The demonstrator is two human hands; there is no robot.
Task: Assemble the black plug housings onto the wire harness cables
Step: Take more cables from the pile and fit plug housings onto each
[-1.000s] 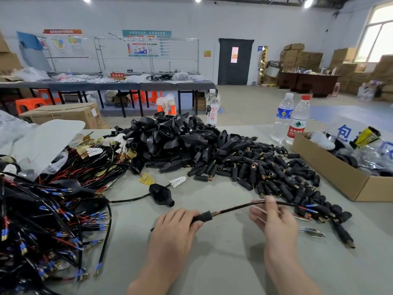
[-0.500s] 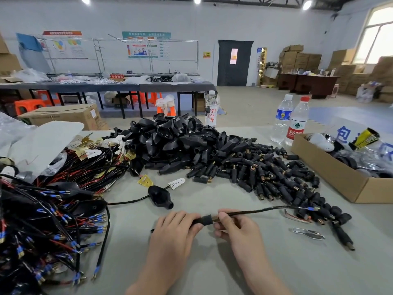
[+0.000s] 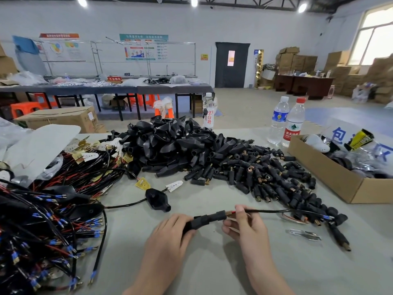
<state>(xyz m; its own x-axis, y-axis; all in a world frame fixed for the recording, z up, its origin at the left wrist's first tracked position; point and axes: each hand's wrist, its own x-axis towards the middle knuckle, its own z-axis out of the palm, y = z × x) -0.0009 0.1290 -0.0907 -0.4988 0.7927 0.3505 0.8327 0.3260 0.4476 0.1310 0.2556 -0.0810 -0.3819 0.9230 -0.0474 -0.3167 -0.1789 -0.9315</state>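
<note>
My left hand (image 3: pixel 168 239) grips a black plug housing (image 3: pixel 207 219) just above the grey table (image 3: pixel 212 269). A thin black cable (image 3: pixel 270 211) runs out of the housing's brass end to the right. My right hand (image 3: pixel 246 228) pinches this cable right beside the housing. The cable's far end carries a blue terminal (image 3: pixel 327 217). A big heap of black plug housings (image 3: pixel 212 158) lies behind the hands. Wire harness cables (image 3: pixel 49 209) with red and black wires and blue terminals are piled at the left. A wired black housing (image 3: pixel 157 199) lies in front of the heap.
An open cardboard box (image 3: pixel 331 177) stands at the right with mixed items inside. Two water bottles (image 3: pixel 287 122) stand at the table's far edge and a third bottle (image 3: pixel 208 112) behind the heap. Metal tweezers (image 3: pixel 306 235) lie to the right of my right hand.
My right hand slid left along the cable, from its far end to just beside the housing. More of the housing now shows past my left hand's fingers.
</note>
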